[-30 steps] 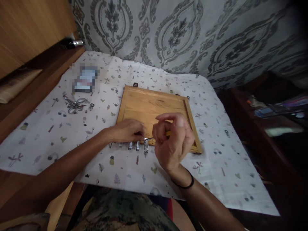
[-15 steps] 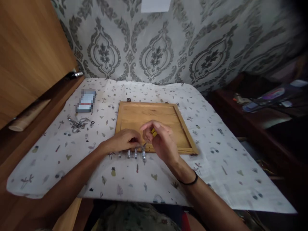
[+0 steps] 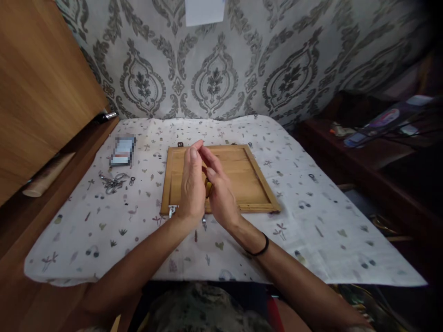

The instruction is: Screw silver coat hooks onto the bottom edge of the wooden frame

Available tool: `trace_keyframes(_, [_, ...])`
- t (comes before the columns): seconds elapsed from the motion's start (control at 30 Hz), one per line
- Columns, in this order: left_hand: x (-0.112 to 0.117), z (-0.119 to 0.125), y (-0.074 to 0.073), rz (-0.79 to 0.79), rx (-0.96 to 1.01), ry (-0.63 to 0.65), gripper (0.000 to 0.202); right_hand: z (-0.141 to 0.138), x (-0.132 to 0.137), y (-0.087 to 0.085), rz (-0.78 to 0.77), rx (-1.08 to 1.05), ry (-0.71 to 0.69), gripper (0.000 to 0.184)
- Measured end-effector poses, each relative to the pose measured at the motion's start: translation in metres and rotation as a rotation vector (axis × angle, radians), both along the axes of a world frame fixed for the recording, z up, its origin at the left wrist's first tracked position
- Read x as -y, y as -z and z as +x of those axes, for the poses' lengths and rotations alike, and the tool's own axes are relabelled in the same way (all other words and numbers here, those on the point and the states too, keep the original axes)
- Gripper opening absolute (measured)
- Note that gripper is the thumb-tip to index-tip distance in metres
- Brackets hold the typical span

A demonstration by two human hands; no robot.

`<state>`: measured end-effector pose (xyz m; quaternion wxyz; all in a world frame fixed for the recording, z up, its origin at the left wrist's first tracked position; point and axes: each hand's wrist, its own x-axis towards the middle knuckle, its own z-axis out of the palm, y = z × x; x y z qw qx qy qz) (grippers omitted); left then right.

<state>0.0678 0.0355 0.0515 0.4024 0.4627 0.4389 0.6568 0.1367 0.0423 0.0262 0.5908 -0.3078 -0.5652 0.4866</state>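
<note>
wooden panel (image 3: 238, 173): flat on the printed cloth (image 3: 294, 249)
left hand (image 3: 193, 189): straight fingers over the panel; grip, cannot tell
right hand (image 3: 221, 191): bent fingers facing the left hand; grip, cannot tell
yellow handle (image 3: 208, 188): between the palms, over the panel
metal latch (image 3: 172, 210): at the panel's near left corner
metal parts (image 3: 112, 183): left of the panel

Tablecloth (image 3: 294, 240): panel (image 3: 240, 171), hardware (image 3: 114, 183), probably phone (image 3: 123, 151)

One bare left hand (image 3: 193, 191), one bare right hand (image 3: 224, 198), one yellow, mostly hidden object (image 3: 208, 188) and one rectangular framed wooden panel (image 3: 238, 161) at centre; one white paper sheet (image 3: 205, 11) at top; one black wristband (image 3: 266, 246) lower right of centre.
</note>
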Motion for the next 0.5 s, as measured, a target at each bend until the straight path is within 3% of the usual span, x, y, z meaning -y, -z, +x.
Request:
trace_keyframes(0.13, [0.001, 0.009, -0.003, -0.042, 0.017, 0.017, 0.053, -0.001, 0.006, -0.001, 0.032, 0.098, 0.045, 0.068])
trace_keyframes(0.27, [0.001, 0.007, -0.008, -0.016, -0.038, -0.017, 0.052, -0.001, 0.010, -0.005, 0.054, 0.117, -0.014, 0.082])
trace_keyframes(0.5, [-0.017, 0.002, -0.010, -0.040, -0.056, -0.037, 0.066, 0.001, 0.018, -0.002, 0.023, 0.142, -0.055, 0.088])
